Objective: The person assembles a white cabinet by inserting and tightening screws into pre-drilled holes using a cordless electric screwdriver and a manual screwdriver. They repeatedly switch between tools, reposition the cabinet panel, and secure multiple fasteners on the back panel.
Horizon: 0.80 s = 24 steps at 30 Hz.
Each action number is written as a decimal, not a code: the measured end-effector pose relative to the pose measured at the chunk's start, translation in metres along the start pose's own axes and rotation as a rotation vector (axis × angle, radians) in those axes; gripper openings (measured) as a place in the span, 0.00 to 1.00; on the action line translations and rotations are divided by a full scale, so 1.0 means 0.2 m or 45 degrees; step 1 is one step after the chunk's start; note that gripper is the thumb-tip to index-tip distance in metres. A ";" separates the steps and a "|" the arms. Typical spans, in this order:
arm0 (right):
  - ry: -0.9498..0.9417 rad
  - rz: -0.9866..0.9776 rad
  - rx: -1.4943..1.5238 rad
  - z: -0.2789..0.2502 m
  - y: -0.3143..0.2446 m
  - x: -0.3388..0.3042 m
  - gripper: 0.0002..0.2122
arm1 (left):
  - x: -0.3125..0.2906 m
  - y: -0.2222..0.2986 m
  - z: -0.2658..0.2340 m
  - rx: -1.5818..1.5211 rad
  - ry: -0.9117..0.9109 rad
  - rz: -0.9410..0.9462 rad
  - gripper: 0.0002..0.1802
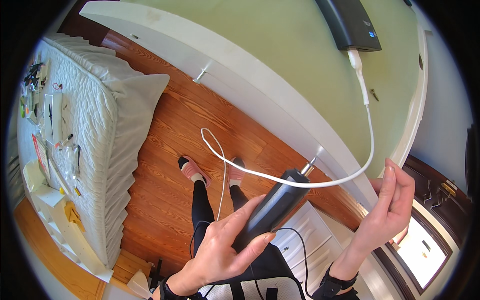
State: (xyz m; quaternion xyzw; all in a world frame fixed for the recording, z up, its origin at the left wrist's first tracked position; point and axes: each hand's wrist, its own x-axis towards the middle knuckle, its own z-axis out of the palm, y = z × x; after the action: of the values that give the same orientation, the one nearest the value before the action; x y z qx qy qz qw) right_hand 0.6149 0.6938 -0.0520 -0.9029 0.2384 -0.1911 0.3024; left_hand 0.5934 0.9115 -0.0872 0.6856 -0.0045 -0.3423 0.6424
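My left hand (pixel 220 252) is wrapped round a black electric screwdriver (pixel 272 210). The driver's bit meets the white side board (pixel 270 92) of a piece of furniture at a shiny spot, where I cannot make out a screw head. Close to that board's near corner, my right hand (pixel 387 212) is raised with bent fingers and its thumb upright; nothing shows in it. A white cable (pixel 280 177) crosses in front of the driver and plugs into a black power bank (pixel 352 25) with a lit blue display. That power bank lies on the furniture's pale green surface (pixel 300 55).
A screw (pixel 201 75) sticks out of the white board farther left. Another screw (pixel 373 94) lies on the green surface. At left, a bed with a white mattress (pixel 95 115) carries tools and small packages. A white drawer cabinet (pixel 310 245) stands below the right hand.
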 end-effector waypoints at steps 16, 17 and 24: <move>-0.050 0.027 0.085 -0.01 -0.01 0.00 0.06 | 0.00 -0.01 0.00 -0.011 -0.003 0.014 0.31; -0.051 0.020 0.078 -0.01 -0.01 0.00 0.06 | 0.00 -0.01 0.00 -0.014 -0.005 0.008 0.31; -0.039 0.012 0.052 0.00 -0.01 0.00 0.05 | 0.00 0.01 -0.01 0.013 -0.016 -0.021 0.32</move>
State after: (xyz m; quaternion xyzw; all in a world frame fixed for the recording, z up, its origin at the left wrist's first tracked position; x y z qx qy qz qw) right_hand 0.6149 0.6957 -0.0501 -0.8982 0.2341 -0.1805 0.3255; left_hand 0.5955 0.9135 -0.0849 0.6867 -0.0047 -0.3518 0.6361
